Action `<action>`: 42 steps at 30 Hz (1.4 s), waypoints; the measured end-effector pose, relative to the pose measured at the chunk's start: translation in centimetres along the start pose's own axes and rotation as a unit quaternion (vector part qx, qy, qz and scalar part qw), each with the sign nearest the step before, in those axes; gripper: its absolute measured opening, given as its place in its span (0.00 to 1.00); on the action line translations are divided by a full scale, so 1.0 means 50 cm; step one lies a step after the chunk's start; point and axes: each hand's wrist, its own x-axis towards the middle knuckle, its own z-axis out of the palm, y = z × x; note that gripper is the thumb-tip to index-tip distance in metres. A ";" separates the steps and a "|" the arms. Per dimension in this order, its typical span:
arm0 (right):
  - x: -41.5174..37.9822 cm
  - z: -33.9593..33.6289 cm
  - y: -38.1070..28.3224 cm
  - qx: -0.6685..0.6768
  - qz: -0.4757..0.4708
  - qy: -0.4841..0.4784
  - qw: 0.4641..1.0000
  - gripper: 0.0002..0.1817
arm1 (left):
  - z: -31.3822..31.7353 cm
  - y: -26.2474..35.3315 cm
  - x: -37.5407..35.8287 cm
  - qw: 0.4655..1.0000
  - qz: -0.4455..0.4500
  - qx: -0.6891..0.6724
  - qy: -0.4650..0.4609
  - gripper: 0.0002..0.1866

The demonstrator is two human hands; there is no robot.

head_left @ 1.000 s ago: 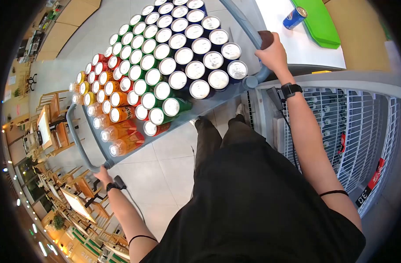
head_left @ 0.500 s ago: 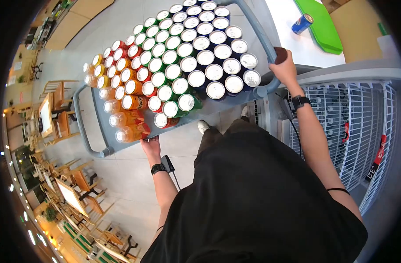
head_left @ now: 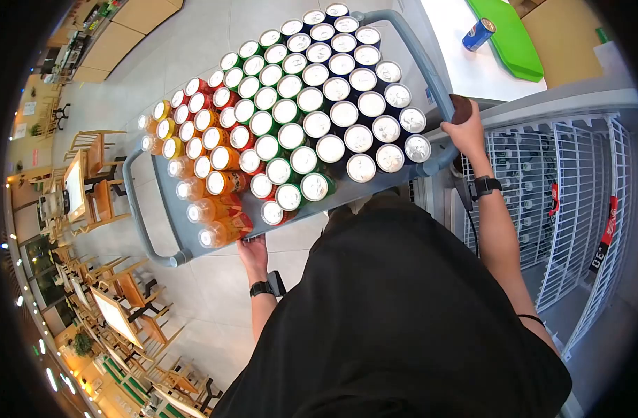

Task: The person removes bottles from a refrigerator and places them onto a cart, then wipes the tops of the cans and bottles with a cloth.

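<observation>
Clasping the cart handle (head_left: 406,47) with the right grip (head_left: 466,131), closed round it; far fingertips out of sight. Can see a brown piece (head_left: 461,109) in the same grip; cannot tell whether part of the handle. Holding the left grip (head_left: 253,255) at the near edge of the cart (head_left: 171,205), beside orange bottles (head_left: 228,228); fingers partly lost at the edge, cannot tell how far closed.

Packed upright on the cart, mostly showing pale lids: dark-blue cans (head_left: 360,138) at right, then green cans (head_left: 285,111), red cans (head_left: 242,137), orange cans (head_left: 224,158), yellow cans (head_left: 172,147) toward far left. Cannot read most labels, blocked by neighbours.

Noted on the white tabletop (head_left: 441,35): a lone blue can (head_left: 478,35) by a green board (head_left: 508,42) cut off at top. Cannot tell if touching. Behind wire racks (head_left: 577,188), rows too blurred to name. Legs mostly hidden by a black shirt (head_left: 402,299).
</observation>
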 end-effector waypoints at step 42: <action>0.155 0.049 -0.102 -0.065 -0.212 0.020 0.975 0.34 | 0.037 -0.027 -0.046 0.996 -0.029 0.082 0.012 0.29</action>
